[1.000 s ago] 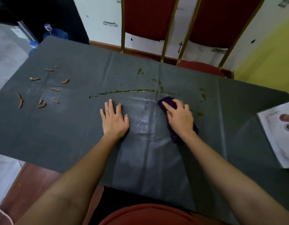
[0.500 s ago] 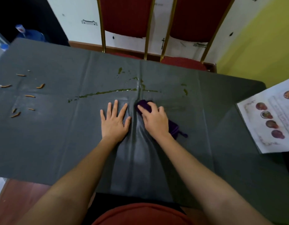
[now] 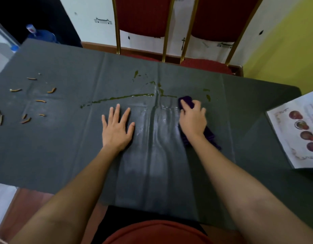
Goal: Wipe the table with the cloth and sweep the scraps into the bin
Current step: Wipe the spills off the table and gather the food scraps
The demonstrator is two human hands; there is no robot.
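Note:
A dark grey cover lies over the table [image 3: 64, 155]. My right hand [image 3: 192, 118] presses a purple cloth [image 3: 209, 135] flat on it, right of centre; the cloth sticks out past my fingertips and behind my wrist. My left hand [image 3: 117, 127] rests flat on the cover with fingers spread, holding nothing. A thin greenish spill streak [image 3: 117, 98] runs just beyond both hands, with more drops [image 3: 207, 96] near the cloth. The cover between my hands looks wet and rippled. Several orange-brown scraps [image 3: 25, 103] lie scattered at the far left. No bin is in view.
Two red chairs with gold frames [image 3: 166, 29] stand against the table's far edge. A printed sheet with pictures [image 3: 298, 131] lies at the right edge. A blue water bottle [image 3: 41, 35] stands on the floor beyond the far left corner.
My right hand slid the purple cloth left toward my left hand, then back to the right. The left hand stayed flat in place. The camera view shifted slightly.

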